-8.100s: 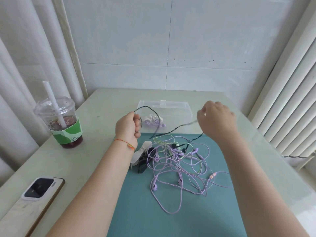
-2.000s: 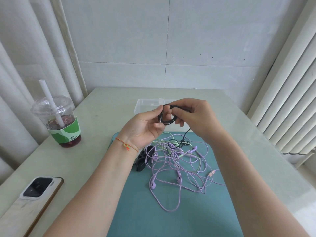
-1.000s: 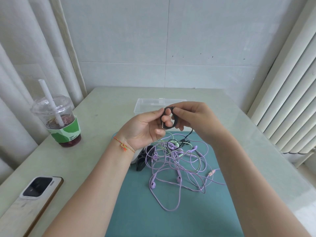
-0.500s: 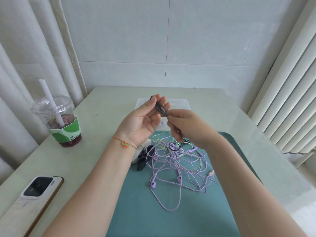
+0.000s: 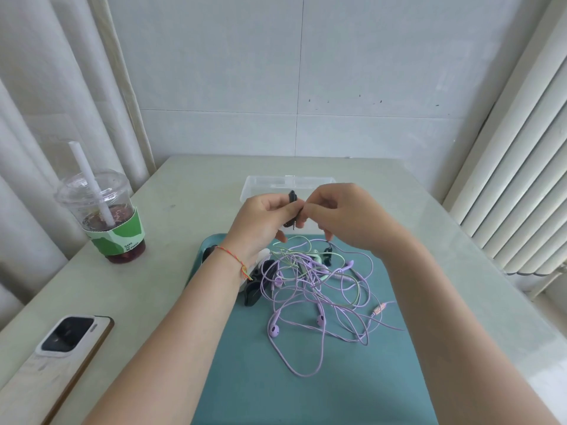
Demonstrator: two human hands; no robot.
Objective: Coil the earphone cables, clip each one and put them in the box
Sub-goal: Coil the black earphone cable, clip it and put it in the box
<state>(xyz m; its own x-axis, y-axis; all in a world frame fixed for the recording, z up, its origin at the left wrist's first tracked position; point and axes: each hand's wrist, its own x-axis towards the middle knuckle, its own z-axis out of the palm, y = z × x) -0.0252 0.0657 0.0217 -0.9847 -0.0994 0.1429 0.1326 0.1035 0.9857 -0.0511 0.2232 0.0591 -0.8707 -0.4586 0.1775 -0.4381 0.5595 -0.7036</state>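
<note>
Left hand (image 5: pixel 265 223) pinches the coiled black earphone cable (image 5: pixel 292 207) between thumb and fingers, above the mat's 12 o'clock edge; plug tip shows below the coil. Right hand (image 5: pixel 340 219) meets it from 3 o'clock, fingertips curled onto the same bundle.

Judgement: the cable is light, thin and limp, and the loops will likely spring open if the pinch slackens. Best hold is across the whole bundle at mid-coil, leaving one side free for a clip.

Clips (image 5: pixel 256 285) lie on the teal mat (image 5: pixel 306 391) at 9 o'clock, partly under the left wrist. Tangled purple and green earphones (image 5: pixel 319 289) sprawl just below the hands. A black strand hangs into the tangle; snag risk.

Clear box (image 5: pixel 288 184) sits at 12 o'clock, behind the hands. Iced drink (image 5: pixel 102 214) and phone (image 5: pixel 66 335) stand well apart, 9 to 8 o'clock.
</note>
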